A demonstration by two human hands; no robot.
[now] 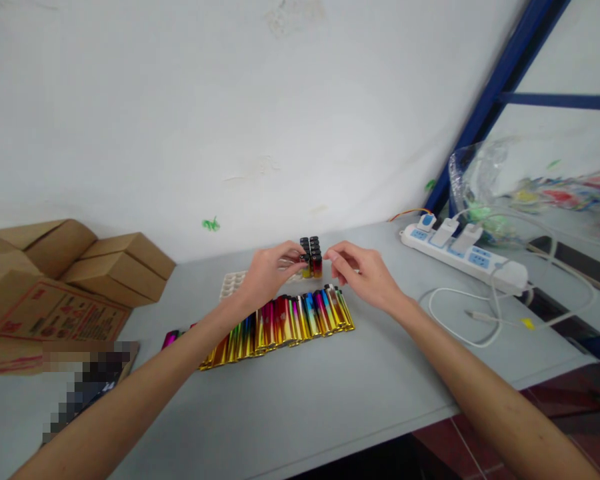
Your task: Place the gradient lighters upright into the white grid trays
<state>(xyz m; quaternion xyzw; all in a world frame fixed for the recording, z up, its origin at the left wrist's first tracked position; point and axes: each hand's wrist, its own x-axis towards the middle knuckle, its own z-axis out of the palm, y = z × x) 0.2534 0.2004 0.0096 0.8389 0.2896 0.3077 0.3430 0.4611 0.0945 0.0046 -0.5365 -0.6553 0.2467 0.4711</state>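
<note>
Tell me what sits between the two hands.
In the head view, a small block of upright lighters stands between the left hand and the right hand.

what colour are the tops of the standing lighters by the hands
Black tops on the standing lighters; the head view shows them best.

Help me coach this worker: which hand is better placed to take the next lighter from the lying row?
Probably the right hand: it looks free, fingers loose, close to the right end of the row of lighters. The left hand is pinching the standing lighters in the white tray.
</note>
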